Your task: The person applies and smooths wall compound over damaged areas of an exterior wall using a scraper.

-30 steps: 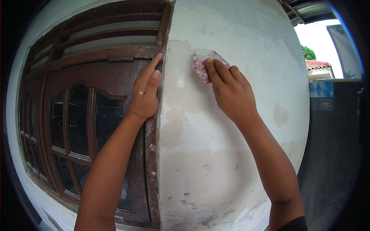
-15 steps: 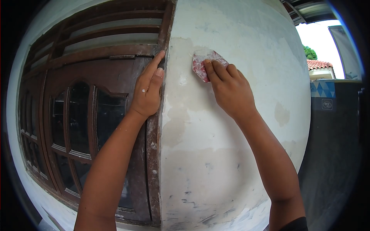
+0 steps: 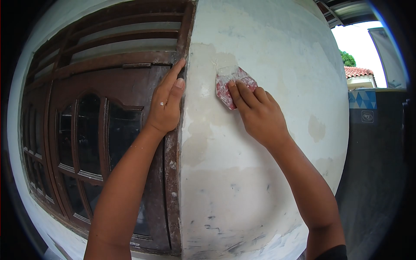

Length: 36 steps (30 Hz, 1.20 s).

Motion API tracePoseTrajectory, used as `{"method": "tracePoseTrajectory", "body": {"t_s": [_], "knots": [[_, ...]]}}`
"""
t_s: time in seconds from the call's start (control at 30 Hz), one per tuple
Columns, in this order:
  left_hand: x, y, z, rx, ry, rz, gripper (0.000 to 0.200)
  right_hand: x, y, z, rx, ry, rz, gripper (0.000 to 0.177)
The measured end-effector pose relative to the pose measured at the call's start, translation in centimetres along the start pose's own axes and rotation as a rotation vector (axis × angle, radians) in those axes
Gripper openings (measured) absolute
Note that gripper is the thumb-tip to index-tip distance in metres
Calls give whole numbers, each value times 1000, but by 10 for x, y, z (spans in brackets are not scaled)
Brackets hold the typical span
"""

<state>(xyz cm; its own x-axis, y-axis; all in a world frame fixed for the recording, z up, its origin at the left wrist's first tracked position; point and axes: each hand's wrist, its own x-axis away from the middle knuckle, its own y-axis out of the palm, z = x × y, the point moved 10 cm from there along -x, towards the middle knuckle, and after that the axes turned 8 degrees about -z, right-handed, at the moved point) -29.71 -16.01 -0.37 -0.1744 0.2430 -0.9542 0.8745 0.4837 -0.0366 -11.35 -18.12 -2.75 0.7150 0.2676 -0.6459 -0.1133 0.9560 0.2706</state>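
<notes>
My right hand (image 3: 258, 108) grips a red putty scraper (image 3: 225, 89) smeared with white filler, its flat face against the white wall (image 3: 260, 186). A beige damp-looking patch (image 3: 212, 56) of filler spreads on the wall just above the scraper. Over on the left, my left hand (image 3: 167, 102) rests against the brown wooden door frame (image 3: 172, 173), its fingers stretched upward and holding nothing. A white speck sits on the back of that hand.
Brown double doors with glass panes (image 3: 89, 130) fill the left side, below wooden slats (image 3: 125, 38). More beige patches (image 3: 316, 128) and dark scuffs (image 3: 236, 247) mark the wall. A dark grey panel (image 3: 372, 173) stands beyond its right edge.
My right hand and the scraper have slid down the wall a short way, leaving a wider beige smear above. My left hand stays in place on the door frame.
</notes>
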Motion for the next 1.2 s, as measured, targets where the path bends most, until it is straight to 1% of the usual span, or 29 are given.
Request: {"method": "tracePoseTrajectory", "body": {"t_s": [0.13,0.3,0.37,0.43,0.47,0.5,0.53,0.67,0.77,0.87,0.93,0.97,1.03,1.13,1.2], "knots": [[1,1,-2,-18,-2,-7,52,7,-14,11,-29,57,14,50],[0,1,-2,-5,8,-2,52,-22,-12,23,-8,110,65,48],[0,0,-1,9,11,1,52,-25,0,16,-16,56,3,47],[0,3,-4,-21,-51,-26,59,-15,3,8,-17,44,4,46],[-1,2,-5,-23,-50,-24,59,-8,-2,8,-27,52,21,49],[-1,1,-3,-26,-21,-12,55,-4,-5,9,-38,57,37,53],[0,0,-1,-32,5,-3,51,-1,-6,12,-30,54,49,54],[0,1,-1,-15,1,6,51,-17,-5,24,-11,80,94,49],[1,1,-2,-2,3,8,51,-31,5,19,-19,31,49,50],[1,0,-3,9,-8,13,51,-18,6,12,-42,0,35,50],[1,2,-5,-14,-54,-17,58,-6,1,15,-36,-24,41,50],[1,1,-5,-15,-55,-18,58,-2,-1,16,-31,-38,45,50],[1,2,-4,-17,-44,-15,59,-6,-3,21,-22,-17,56,50],[1,-2,-4,-7,-10,27,53,-21,0,26,0,-3,73,51],[1,-2,-5,-2,-9,25,53,-23,2,25,13,-9,77,51]]}}
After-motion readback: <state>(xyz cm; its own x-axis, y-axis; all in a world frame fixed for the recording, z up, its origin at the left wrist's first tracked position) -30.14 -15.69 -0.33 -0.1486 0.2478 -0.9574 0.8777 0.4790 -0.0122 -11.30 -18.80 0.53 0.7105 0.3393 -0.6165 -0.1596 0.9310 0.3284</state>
